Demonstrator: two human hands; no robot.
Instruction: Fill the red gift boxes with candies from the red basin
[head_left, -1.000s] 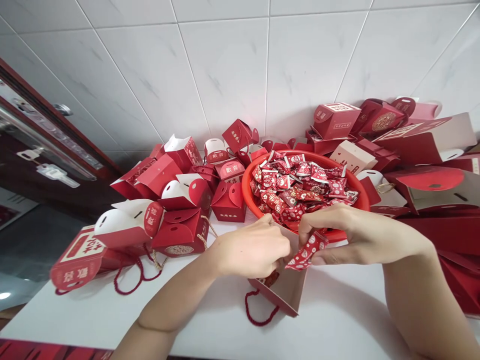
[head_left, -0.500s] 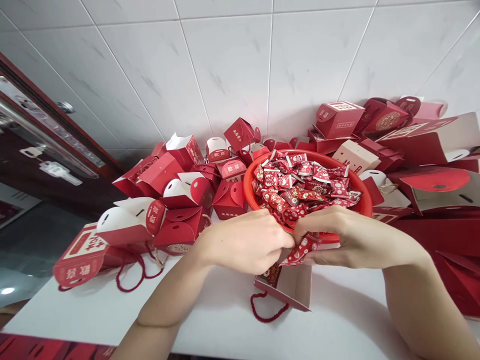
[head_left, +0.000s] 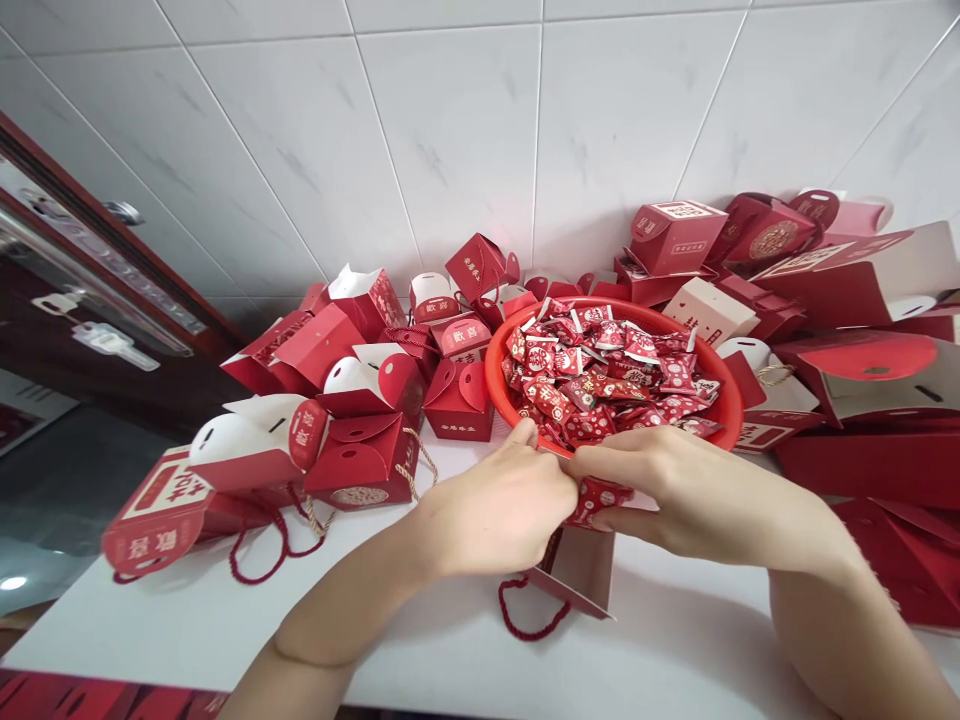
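Observation:
My right hand [head_left: 675, 490] is closed with thumb and fingers around a red wrapped candy [head_left: 600, 502] with white dots. Close against it, my left hand [head_left: 502, 500] is curled shut with the thumb up; what its fingers hold is hidden. Below both hands an open red gift box [head_left: 581, 575] lies on the white table, its pale inside showing and a dark red rope handle [head_left: 536, 635] hanging out in front. Just beyond the hands stands a round orange-red basin [head_left: 731, 420], heaped with red wrapped candies [head_left: 600, 375].
Several red gift boxes [head_left: 364, 465] crowd the left of the white table [head_left: 420, 640]. More boxes [head_left: 855, 300] are piled on the right, some with open flaps. A tiled wall [head_left: 457, 130] rises behind. On the left is a dark door with keys [head_left: 112, 340] in it.
Both hands have shifted slightly left, and the right hand has pushed the candy in closer to the left hand. The candy is now more covered by fingers.

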